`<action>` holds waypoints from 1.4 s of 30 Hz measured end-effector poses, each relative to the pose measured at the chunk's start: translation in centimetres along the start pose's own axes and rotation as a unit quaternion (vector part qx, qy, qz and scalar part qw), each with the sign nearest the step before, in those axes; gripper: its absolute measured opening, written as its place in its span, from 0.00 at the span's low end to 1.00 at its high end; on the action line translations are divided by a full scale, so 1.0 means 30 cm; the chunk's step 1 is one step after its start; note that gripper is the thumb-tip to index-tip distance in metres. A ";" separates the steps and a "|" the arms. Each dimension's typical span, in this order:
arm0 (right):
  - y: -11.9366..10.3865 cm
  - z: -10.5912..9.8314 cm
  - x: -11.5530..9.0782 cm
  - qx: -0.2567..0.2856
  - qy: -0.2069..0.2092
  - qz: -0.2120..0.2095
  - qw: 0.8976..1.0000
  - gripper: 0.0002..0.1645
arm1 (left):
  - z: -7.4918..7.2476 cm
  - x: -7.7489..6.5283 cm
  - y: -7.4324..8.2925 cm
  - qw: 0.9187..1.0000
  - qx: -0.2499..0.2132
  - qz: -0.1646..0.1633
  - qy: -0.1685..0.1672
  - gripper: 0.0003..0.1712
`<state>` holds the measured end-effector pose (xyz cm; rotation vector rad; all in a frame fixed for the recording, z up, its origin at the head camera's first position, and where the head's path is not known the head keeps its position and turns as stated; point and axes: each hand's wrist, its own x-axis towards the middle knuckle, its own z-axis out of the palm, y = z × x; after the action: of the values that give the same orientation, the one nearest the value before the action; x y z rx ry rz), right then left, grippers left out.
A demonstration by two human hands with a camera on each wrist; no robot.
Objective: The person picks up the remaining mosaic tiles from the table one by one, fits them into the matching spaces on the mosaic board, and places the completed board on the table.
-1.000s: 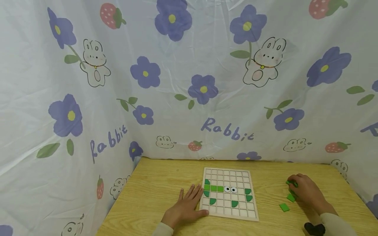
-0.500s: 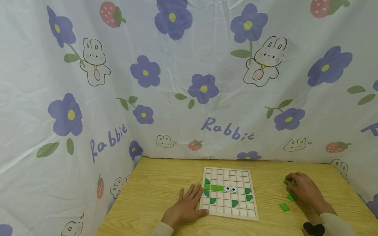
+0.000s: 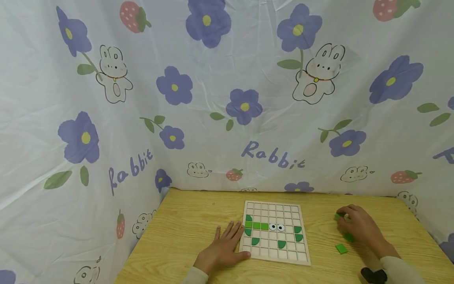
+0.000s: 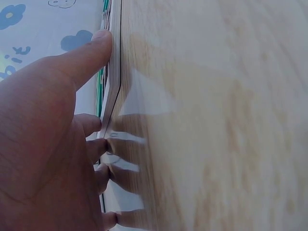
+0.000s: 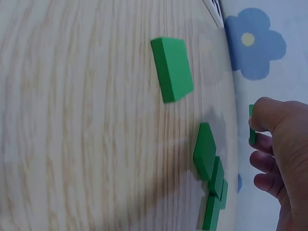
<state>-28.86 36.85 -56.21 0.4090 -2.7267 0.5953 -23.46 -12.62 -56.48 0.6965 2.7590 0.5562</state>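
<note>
A wooden grid board [image 3: 291,215] lies on the table, holding several green square tiles [image 3: 257,225], two googly-eye discs [image 3: 276,227] and several dark green quarter-round tiles [image 3: 281,244]. My left hand [image 3: 221,250] rests beside it with fingers spread, the fingertips against its left edge and the thumb at the near left corner. Over at the right, my right hand [image 3: 360,227] pinches a green tile [image 5: 252,124] between thumb and fingers, raised off the table in the right wrist view. Several loose green tiles [image 5: 205,151] lie below that hand, partly hidden from the head view.
One green square tile [image 3: 341,248] lies apart, nearer the front. The wood-grain table [image 3: 181,221] reaches back to a white curtain [image 3: 213,138] printed with flowers and rabbits. A black object [image 3: 373,275] sits by the right sleeve.
My right hand has lifted a green tile from the loose group and moved slightly left toward the board. The left hand and the board have stayed put.
</note>
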 end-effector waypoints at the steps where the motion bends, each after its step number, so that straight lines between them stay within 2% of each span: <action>1: -0.005 0.001 0.002 0.001 0.000 -0.001 1.000 0.11 | -0.001 0.000 -0.001 1.000 -0.008 0.004 0.001 0.56; 7: -0.033 0.009 0.009 0.007 -0.003 -0.012 1.000 0.11 | 0.000 0.001 -0.001 1.000 -0.010 0.006 0.001 0.55; 16: -0.099 0.026 0.018 -0.003 0.038 -0.051 0.998 0.12 | 0.002 -0.002 0.007 1.000 0.006 -0.005 0.000 0.54; 23: -0.149 0.024 0.033 -0.006 0.047 -0.064 0.997 0.12 | -0.001 -0.003 0.007 1.000 0.005 -0.004 -0.003 0.54; 35: -0.232 0.034 0.057 0.003 0.101 -0.130 0.986 0.15 | -0.014 0.002 0.003 1.000 0.007 -0.008 -0.014 0.55; 42: -0.298 0.035 0.067 0.019 0.081 -0.128 0.988 0.15 | -0.025 0.000 0.006 1.000 0.004 -0.008 -0.020 0.55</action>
<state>-27.89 28.17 -53.23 0.6763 -2.4608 0.5831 -23.63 -12.69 -55.74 0.6802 2.7278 0.5227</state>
